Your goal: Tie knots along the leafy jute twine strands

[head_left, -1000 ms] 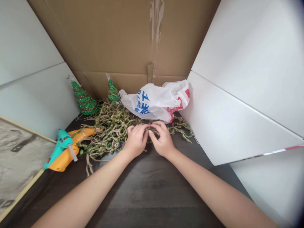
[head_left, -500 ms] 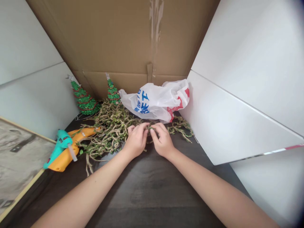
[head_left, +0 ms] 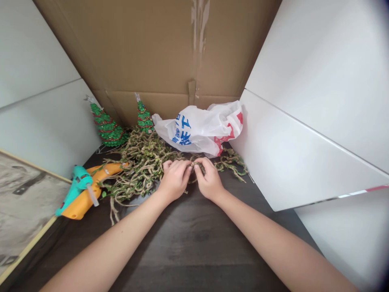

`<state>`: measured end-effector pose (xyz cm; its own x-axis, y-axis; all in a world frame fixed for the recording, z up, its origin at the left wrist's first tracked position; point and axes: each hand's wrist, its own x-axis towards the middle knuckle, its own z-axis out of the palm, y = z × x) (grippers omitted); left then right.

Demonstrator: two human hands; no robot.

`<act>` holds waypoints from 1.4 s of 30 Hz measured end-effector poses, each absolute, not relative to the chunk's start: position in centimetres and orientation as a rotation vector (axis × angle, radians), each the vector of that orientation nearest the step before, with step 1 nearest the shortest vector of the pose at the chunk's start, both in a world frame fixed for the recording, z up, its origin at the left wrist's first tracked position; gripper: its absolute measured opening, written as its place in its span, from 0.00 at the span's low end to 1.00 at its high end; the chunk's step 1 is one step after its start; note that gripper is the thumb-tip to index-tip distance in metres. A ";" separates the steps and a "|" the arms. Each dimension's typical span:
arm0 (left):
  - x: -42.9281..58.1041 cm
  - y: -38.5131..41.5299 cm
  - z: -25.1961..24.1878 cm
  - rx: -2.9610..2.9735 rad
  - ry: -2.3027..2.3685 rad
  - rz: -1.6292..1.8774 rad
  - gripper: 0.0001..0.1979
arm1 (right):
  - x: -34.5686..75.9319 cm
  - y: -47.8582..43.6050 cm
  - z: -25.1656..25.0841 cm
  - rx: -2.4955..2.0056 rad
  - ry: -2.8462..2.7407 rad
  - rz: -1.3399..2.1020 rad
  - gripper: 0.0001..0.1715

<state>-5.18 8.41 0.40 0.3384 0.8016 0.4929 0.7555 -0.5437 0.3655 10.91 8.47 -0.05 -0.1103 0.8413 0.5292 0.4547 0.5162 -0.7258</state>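
My left hand (head_left: 175, 178) and my right hand (head_left: 208, 178) meet near the middle of the dark table. Thumbs and fingertips of both pinch a thin strand of leafy twine (head_left: 193, 164), brown with green bits. Most of that strand is covered by my fingers. Left of my hands spreads a tangled heap of leafy twine (head_left: 142, 158), brown cord with small green leaves. More of the leafy twine (head_left: 232, 162) lies just right of my right hand, in front of a white plastic bag (head_left: 200, 129) with blue and red print.
Two small green Christmas trees, one (head_left: 107, 125) by the left panel and one (head_left: 144, 115) behind the heap, stand upright. A teal and orange glue gun (head_left: 80, 192) lies at the left. Cardboard (head_left: 146, 48) closes the back, white panels (head_left: 304, 134) the sides.
My fingertips have shifted slightly on the strand, and the right hand's fingers have come a little nearer the left. The other things have not moved.
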 end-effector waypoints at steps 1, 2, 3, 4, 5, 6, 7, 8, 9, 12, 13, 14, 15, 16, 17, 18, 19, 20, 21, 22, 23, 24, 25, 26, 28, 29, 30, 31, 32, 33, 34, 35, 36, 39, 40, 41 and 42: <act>-5.2 8.4 0.5 2.514 1.467 0.970 0.14 | 10.9 8.4 0.0 -1.086 -1.735 0.474 0.07; -5.1 8.3 0.5 2.523 1.469 0.942 0.14 | 11.0 8.4 0.0 -1.077 -1.726 0.472 0.08; -5.1 8.3 0.6 2.536 1.468 0.906 0.14 | 11.0 8.4 0.0 -1.068 -1.716 0.471 0.08; -5.1 8.2 0.8 2.552 1.458 0.865 0.14 | 11.0 8.4 0.0 -1.061 -1.711 0.470 0.08; -5.1 8.1 0.9 2.570 1.439 0.826 0.14 | 11.0 8.4 0.0 -1.056 -1.709 0.471 0.09; -5.1 8.1 1.0 2.585 1.410 0.795 0.14 | 11.0 8.4 -0.1 -1.049 -1.709 0.475 0.09; -5.1 8.0 1.2 2.596 1.375 0.776 0.14 | 11.0 8.4 -0.1 -1.043 -1.706 0.483 0.09; -5.1 8.0 1.3 2.599 1.339 0.772 0.14 | 11.0 8.5 -0.2 -1.038 -1.697 0.495 0.10; -5.2 7.9 1.4 2.595 1.306 0.780 0.15 | 11.0 8.5 -0.2 -1.035 -1.683 0.511 0.10; -5.3 7.8 1.6 2.554 1.239 0.833 0.16 | 10.9 8.6 -0.3 -1.035 -1.647 0.568 0.09; -5.4 7.8 1.6 2.541 1.223 0.852 0.17 | 10.9 8.7 -0.3 -1.034 -1.653 0.580 0.08; -5.4 7.8 1.6 2.530 1.208 0.870 0.17 | 10.9 8.7 -0.2 -1.028 -1.668 0.586 0.08; -5.5 7.9 1.5 2.520 1.195 0.888 0.17 | 10.9 8.7 -0.1 -1.020 -1.686 0.587 0.07; -5.5 7.9 1.5 2.512 1.186 0.906 0.17 | 10.9 8.8 -0.1 -1.013 -1.701 0.587 0.08; -5.5 7.9 1.4 2.504 1.178 0.923 0.17 | 10.9 8.8 0.0 -1.007 -1.713 0.587 0.08; -5.5 8.0 1.3 2.496 1.173 0.941 0.17 | 10.9 8.8 0.0 -1.003 -1.722 0.590 0.08; -5.5 8.0 1.2 2.487 1.168 0.956 0.17 | 10.9 8.8 0.0 -1.002 -1.731 0.596 0.08; -5.5 8.1 1.1 2.478 1.164 0.967 0.18 | 10.9 8.8 0.0 -1.002 -1.740 0.603 0.08; -5.6 8.1 1.0 2.466 1.160 0.977 0.18 | 10.9 8.8 0.0 -1.002 -1.749 0.609 0.09; -5.6 8.2 0.9 2.453 1.158 0.985 0.18 | 10.9 8.8 0.0 -1.000 -1.757 0.614 0.09; -5.6 8.2 0.9 2.438 1.161 0.991 0.18 | 10.9 8.8 -0.1 -0.997 -1.765 0.616 0.10; -5.6 8.3 0.8 2.423 1.169 0.997 0.18 | 10.9 8.8 -0.1 -0.992 -1.770 0.616 0.11; -5.6 8.3 0.7 2.409 1.181 1.002 0.18 | 10.9 8.8 -0.2 -0.989 -1.772 0.616 0.11; -5.6 8.3 0.7 2.397 1.194 1.008 0.18 | 10.9 8.8 -0.2 -0.985 -1.774 0.616 0.12; -5.6 8.3 0.6 2.383 1.221 1.022 0.17 | 10.9 8.8 -0.2 -0.983 -1.775 0.619 0.13; -5.5 8.3 0.6 2.374 1.234 1.035 0.17 | 10.9 8.8 -0.2 -0.982 -1.776 0.623 0.13; -5.5 8.3 0.6 2.361 1.246 1.053 0.16 | 10.9 8.7 -0.1 -0.983 -1.779 0.628 0.14; -5.5 8.3 0.7 2.342 1.256 1.072 0.15 | 10.9 8.7 -0.1 -0.983 -1.786 0.635 0.14; -5.5 8.3 0.7 2.320 1.262 1.088 0.14 | 10.9 8.7 0.0 -0.985 -1.797 0.641 0.14; -5.5 8.2 0.7 2.296 1.264 1.098 0.14 | 10.9 8.6 0.1 -0.987 -1.810 0.647 0.14; -5.5 8.3 0.7 2.275 1.262 1.104 0.14 | 10.9 8.6 0.2 -0.989 -1.824 0.653 0.14; -5.5 8.3 0.7 2.259 1.258 1.105 0.13 | 10.9 8.6 0.3 -0.991 -1.835 0.657 0.14; -5.5 8.3 0.6 2.250 1.253 1.108 0.13 | 10.9 8.5 0.3 -0.992 -1.842 0.661 0.13; -5.6 8.3 0.5 2.233 1.238 1.130 0.14 | 10.9 8.5 0.4 -1.000 -1.842 0.667 0.11; -5.6 8.3 0.5 2.226 1.231 1.140 0.14 | 10.9 8.5 0.4 -1.002 -1.842 0.669 0.11; -5.6 8.3 0.4 2.217 1.223 1.149 0.14 | 10.9 8.5 0.3 -1.003 -1.842 0.672 0.10; -5.6 8.4 0.4 2.208 1.216 1.157 0.14 | 10.9 8.5 0.3 -1.002 -1.844 0.675 0.09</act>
<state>-5.56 8.35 0.40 0.2923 0.8246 0.4842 0.5247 -0.5617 0.6397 10.93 8.48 0.30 -0.2632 0.8522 0.4521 0.3589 0.5215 -0.7741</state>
